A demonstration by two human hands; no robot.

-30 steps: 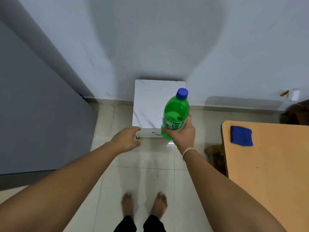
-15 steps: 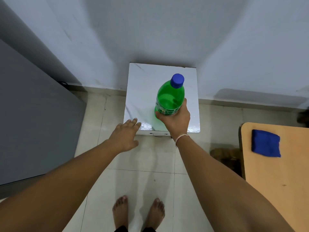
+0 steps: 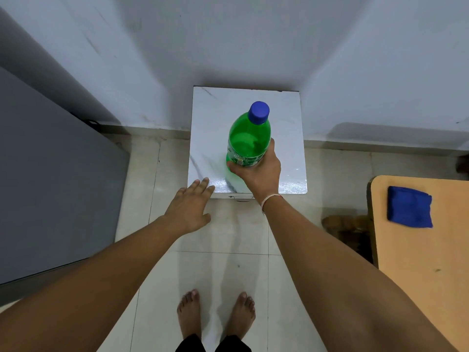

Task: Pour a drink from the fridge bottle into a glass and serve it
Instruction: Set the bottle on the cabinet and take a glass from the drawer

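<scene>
Now that the left hand [image 3: 189, 208] has released the mini fridge [image 3: 247, 141] door and lies spread at its front edge, the fridge is shut. The right hand [image 3: 256, 171], fingers wrapped around the green bottle [image 3: 248, 142], holds it upright above the fridge top; next comes the glass.

Floor [image 3: 223, 270]: pale glossy tiles; a person's bare feet [image 3: 215, 316] stand on it.
White cabinet [image 3: 289, 138]: marbled top, standing on the floor against the wall.
Wooden table [image 3: 426, 275]: right edge, bearing a folded blue cloth [image 3: 409, 207].
</scene>
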